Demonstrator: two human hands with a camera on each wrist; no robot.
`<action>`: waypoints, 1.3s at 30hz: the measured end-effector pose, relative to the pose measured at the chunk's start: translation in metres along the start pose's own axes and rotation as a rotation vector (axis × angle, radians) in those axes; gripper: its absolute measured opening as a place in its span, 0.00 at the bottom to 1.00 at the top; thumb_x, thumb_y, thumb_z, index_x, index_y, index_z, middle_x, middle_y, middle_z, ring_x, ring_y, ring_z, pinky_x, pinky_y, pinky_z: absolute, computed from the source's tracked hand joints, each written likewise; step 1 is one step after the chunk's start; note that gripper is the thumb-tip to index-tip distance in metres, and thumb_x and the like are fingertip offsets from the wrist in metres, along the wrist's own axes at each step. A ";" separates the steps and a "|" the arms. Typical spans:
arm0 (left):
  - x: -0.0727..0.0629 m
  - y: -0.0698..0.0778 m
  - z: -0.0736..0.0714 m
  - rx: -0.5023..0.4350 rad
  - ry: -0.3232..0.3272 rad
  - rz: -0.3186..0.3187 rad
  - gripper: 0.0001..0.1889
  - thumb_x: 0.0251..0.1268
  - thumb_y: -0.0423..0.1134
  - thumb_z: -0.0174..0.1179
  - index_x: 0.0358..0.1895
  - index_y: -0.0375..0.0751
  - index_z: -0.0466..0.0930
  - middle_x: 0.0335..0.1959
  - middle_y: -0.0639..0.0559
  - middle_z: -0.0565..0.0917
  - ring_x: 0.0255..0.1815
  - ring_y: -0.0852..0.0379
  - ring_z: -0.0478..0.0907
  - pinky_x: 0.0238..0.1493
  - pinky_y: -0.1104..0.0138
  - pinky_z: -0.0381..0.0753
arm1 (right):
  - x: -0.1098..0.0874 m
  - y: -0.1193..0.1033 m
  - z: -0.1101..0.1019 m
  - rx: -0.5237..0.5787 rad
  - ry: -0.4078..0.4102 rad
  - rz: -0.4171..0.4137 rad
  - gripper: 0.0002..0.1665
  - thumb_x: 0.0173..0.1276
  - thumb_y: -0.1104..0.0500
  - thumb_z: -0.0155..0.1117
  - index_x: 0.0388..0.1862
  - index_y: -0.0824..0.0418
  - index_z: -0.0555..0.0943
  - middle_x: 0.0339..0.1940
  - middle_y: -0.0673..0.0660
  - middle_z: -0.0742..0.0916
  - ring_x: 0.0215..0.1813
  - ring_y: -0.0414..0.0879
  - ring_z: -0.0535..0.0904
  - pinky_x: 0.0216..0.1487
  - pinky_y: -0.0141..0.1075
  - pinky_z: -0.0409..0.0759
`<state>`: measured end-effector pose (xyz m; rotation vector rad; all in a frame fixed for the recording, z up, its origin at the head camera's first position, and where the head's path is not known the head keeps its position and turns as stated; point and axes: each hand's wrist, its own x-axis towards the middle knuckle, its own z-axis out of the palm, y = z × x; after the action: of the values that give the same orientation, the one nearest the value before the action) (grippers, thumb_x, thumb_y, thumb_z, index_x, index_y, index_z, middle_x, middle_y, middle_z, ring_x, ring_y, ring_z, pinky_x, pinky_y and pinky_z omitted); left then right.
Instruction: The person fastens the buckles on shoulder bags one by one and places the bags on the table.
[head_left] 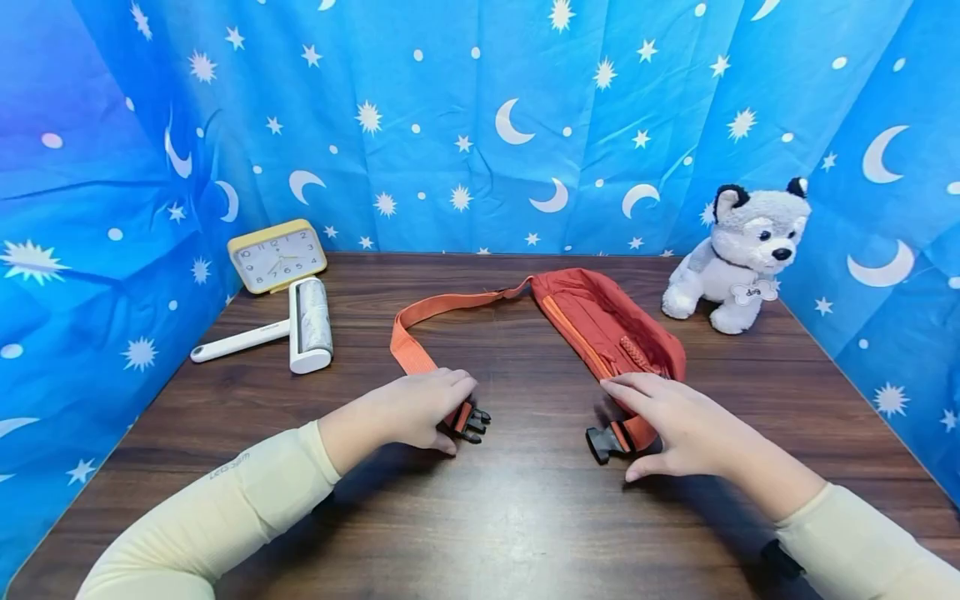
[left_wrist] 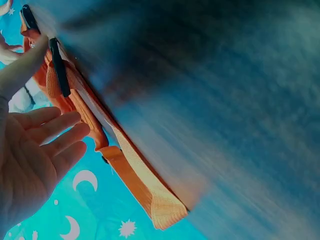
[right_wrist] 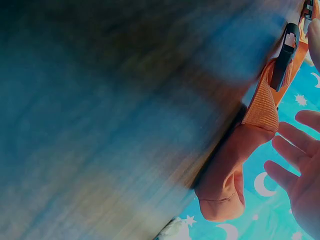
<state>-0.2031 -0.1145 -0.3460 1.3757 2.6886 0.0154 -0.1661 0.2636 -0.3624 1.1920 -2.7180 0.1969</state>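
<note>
the red fabric waist bag (head_left: 600, 315) lies on the brown wooden table (head_left: 510, 525), its orange woven strap (head_left: 427, 310) curved, probably so the black pronged buckle half (head_left: 474, 424) faces the black buckle socket (head_left: 601, 444). left hand (head_left: 426, 408) and right hand (head_left: 684, 425) are beside these, fingers extended, clamping nothing. on the grey-white plush dog (head_left: 731, 260), a bone-shaped tag (head_left: 753, 292) seems to read "dog".

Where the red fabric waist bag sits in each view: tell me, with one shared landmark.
Head: the red waist bag, right of centre.
Left wrist: upper left, partly behind the left hand.
Right wrist: lower right, left of the right hand.
Shared landmark: the blue cloth with white moons and stars.
</note>
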 end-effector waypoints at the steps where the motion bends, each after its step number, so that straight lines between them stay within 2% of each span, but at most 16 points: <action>1: 0.001 0.000 0.000 0.010 -0.001 0.002 0.37 0.53 0.50 0.77 0.60 0.35 0.69 0.52 0.49 0.77 0.51 0.52 0.76 0.53 0.60 0.78 | 0.000 0.000 0.000 0.008 -0.015 0.006 0.61 0.45 0.31 0.80 0.70 0.66 0.72 0.64 0.63 0.79 0.64 0.58 0.77 0.60 0.56 0.76; 3: 0.002 0.000 0.001 0.030 0.001 0.006 0.33 0.53 0.48 0.78 0.55 0.37 0.70 0.46 0.51 0.75 0.46 0.54 0.75 0.48 0.61 0.78 | 0.001 -0.001 0.000 0.024 -0.043 0.018 0.59 0.46 0.34 0.81 0.70 0.66 0.72 0.64 0.62 0.79 0.64 0.57 0.76 0.61 0.56 0.76; 6: 0.002 0.001 0.002 0.044 -0.003 0.009 0.31 0.53 0.46 0.78 0.53 0.37 0.71 0.43 0.51 0.74 0.43 0.54 0.74 0.47 0.61 0.78 | 0.001 -0.002 -0.001 0.043 -0.066 0.025 0.56 0.47 0.37 0.82 0.68 0.66 0.73 0.63 0.60 0.79 0.63 0.55 0.77 0.61 0.55 0.76; 12: 0.005 0.002 0.004 0.043 -0.013 0.018 0.25 0.54 0.41 0.76 0.48 0.39 0.71 0.41 0.52 0.73 0.43 0.53 0.75 0.46 0.60 0.78 | 0.000 -0.002 -0.004 0.067 -0.075 -0.013 0.48 0.51 0.43 0.82 0.65 0.66 0.76 0.59 0.58 0.81 0.59 0.53 0.78 0.57 0.55 0.77; 22: 0.010 0.004 0.007 0.029 -0.051 -0.016 0.22 0.55 0.34 0.75 0.48 0.40 0.71 0.41 0.52 0.74 0.45 0.52 0.75 0.47 0.60 0.77 | 0.001 -0.004 -0.002 0.048 -0.091 -0.045 0.39 0.49 0.48 0.84 0.58 0.61 0.80 0.51 0.54 0.82 0.53 0.49 0.79 0.54 0.52 0.79; 30: 0.011 0.005 0.007 0.024 -0.066 -0.031 0.20 0.56 0.34 0.75 0.44 0.42 0.71 0.39 0.53 0.73 0.43 0.54 0.74 0.46 0.61 0.76 | 0.002 -0.006 -0.001 0.047 -0.108 -0.044 0.34 0.50 0.51 0.84 0.55 0.60 0.81 0.49 0.54 0.83 0.51 0.52 0.81 0.53 0.53 0.80; 39: 0.012 0.006 0.006 0.020 -0.072 -0.021 0.20 0.57 0.36 0.74 0.45 0.43 0.71 0.39 0.53 0.73 0.42 0.55 0.73 0.45 0.62 0.76 | 0.002 -0.004 -0.001 0.085 -0.098 -0.080 0.30 0.51 0.54 0.83 0.52 0.60 0.82 0.44 0.49 0.81 0.45 0.43 0.78 0.47 0.45 0.81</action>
<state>-0.2045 -0.1018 -0.3528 1.3268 2.6510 -0.0622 -0.1644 0.2590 -0.3610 1.3655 -2.7642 0.2524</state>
